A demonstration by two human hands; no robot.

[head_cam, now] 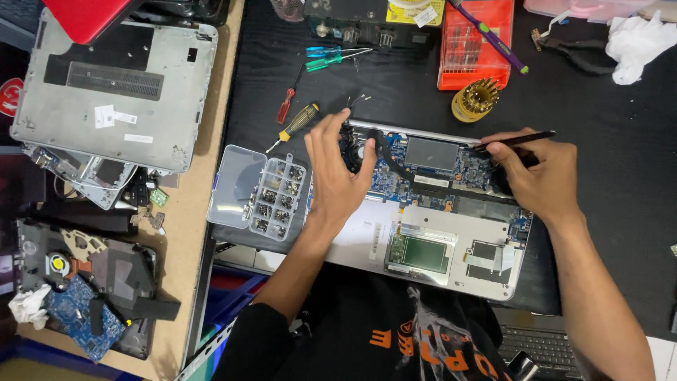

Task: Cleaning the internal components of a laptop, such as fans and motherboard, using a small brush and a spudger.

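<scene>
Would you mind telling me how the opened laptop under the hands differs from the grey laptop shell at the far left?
The opened laptop lies on the black mat with its blue circuit board exposed; the grey laptop shell shows only a closed metal panel with vents and stickers. The first has both hands on it, the second sits untouched on a stack of parts. Both are silver-grey.

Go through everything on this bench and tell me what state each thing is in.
laptop: bottom cover off, board exposed
left hand: resting flat on the laptop's fan area
right hand: holding a thin black tool
screw organizer box: lid open
orange bit case: open
grey bottom cover: detached, lying upside down
</scene>
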